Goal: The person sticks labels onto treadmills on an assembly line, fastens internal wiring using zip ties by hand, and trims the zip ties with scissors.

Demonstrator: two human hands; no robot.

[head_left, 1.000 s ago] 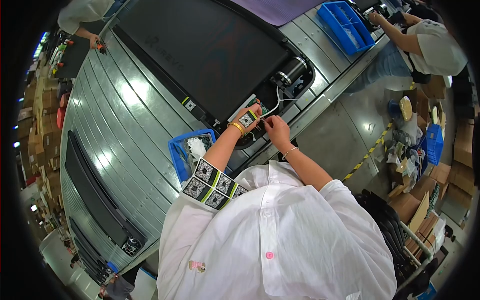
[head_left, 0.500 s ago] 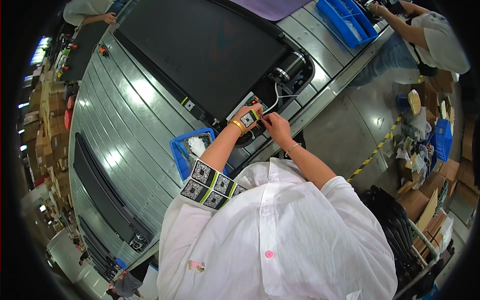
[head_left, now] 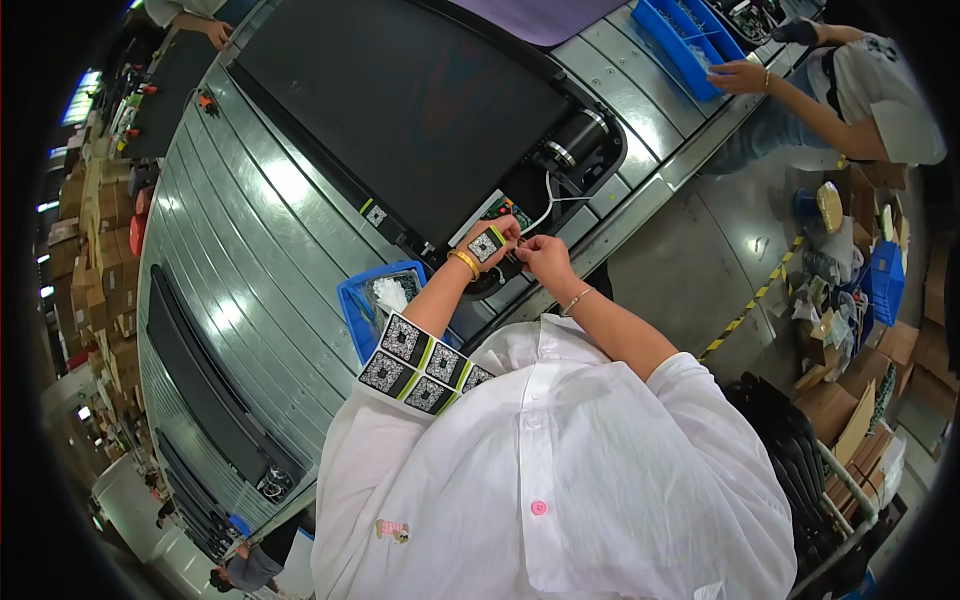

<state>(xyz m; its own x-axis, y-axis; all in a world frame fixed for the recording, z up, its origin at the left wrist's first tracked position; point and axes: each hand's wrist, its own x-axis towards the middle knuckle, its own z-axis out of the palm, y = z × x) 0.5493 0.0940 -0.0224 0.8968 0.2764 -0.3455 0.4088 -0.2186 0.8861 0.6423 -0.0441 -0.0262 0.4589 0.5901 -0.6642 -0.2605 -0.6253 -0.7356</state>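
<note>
My left hand (head_left: pixel 493 242) is closed at the near end of a black treadmill deck (head_left: pixel 400 110), its fingertips beside a green circuit board (head_left: pixel 508 212). Close to its right, my right hand (head_left: pixel 545 258) pinches at thin wires (head_left: pixel 517 250); the exact part between the fingers is too small to make out. A white cable (head_left: pixel 549 205) curves from the board toward the silver and black motor (head_left: pixel 577 139). By my left forearm sits a blue bin (head_left: pixel 354 318) holding white pieces and cables.
A blue divided tray (head_left: pixel 690 45) lies at the upper right, with a co-worker's hand (head_left: pixel 738 77) at its edge. Another person's hand (head_left: pixel 218 33) rests at the upper left. More dark decks (head_left: pixel 205 380) lie on the metal table (head_left: pixel 285 240) at left.
Both my hands have shifted slightly left and down, still close together. The co-worker at the right has moved a hand to the blue tray; the person at upper left has let go of the orange item.
</note>
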